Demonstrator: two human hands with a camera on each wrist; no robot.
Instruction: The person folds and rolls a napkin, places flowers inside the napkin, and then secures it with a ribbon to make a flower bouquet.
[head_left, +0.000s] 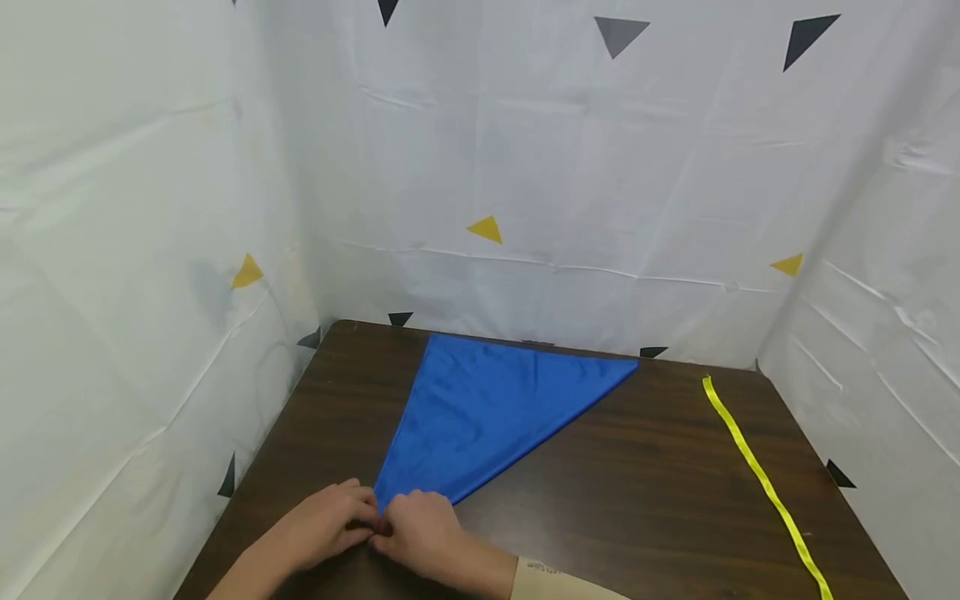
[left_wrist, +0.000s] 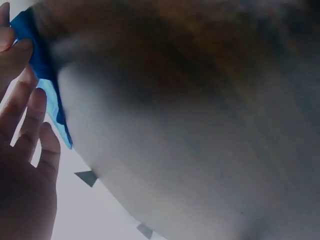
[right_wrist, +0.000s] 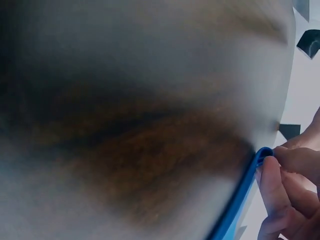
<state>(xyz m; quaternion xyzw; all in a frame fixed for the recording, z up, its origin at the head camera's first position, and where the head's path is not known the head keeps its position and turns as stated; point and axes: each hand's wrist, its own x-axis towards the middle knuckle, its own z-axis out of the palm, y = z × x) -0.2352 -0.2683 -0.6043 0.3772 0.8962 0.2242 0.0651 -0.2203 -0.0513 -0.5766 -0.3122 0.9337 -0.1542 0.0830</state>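
Note:
A shiny blue cloth [head_left: 480, 408] lies on the dark wood-grain table [head_left: 615, 492], folded into a triangle with one corner toward the person. At that near corner the left hand [head_left: 326, 523] and right hand [head_left: 426, 533] meet, fingertips close together. In the left wrist view, the left thumb and forefinger pinch the blue cloth [left_wrist: 42, 62] while the other fingers spread loosely. The right wrist view has the right hand pinching the folded edge of the cloth [right_wrist: 235, 205] between thumb and finger. The hands cover the corner's tip in the head view.
A long yellow ribbon [head_left: 757, 467] runs down the right side of the table, from near the back edge to the front. White sheets with grey, black and yellow triangles [head_left: 483, 229] hang behind and at both sides.

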